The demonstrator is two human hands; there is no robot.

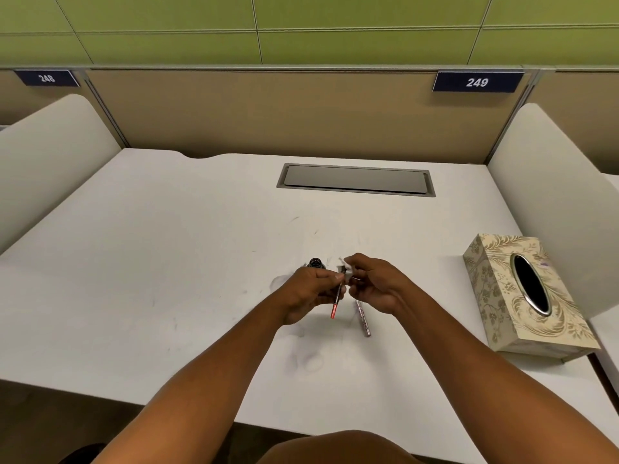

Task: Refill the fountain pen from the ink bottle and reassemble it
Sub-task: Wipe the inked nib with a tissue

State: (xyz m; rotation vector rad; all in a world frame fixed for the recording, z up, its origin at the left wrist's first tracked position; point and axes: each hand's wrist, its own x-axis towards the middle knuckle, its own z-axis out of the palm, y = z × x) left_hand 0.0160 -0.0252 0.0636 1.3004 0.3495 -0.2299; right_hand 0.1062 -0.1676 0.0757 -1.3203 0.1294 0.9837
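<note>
My left hand grips the pen's front section with its slim converter, whose red end points down toward me. My right hand pinches a small white tissue against the nib end of that section. The open ink bottle, small and dark, stands on the white desk just behind my left hand. The patterned metal pen barrel lies on the desk below my right hand. The nib itself is hidden by the tissue and my fingers.
A floral tissue box sits at the right of the desk. A grey cable hatch is set into the desk further back. Beige partitions close off the back and both sides. Faint smudges mark the desk surface.
</note>
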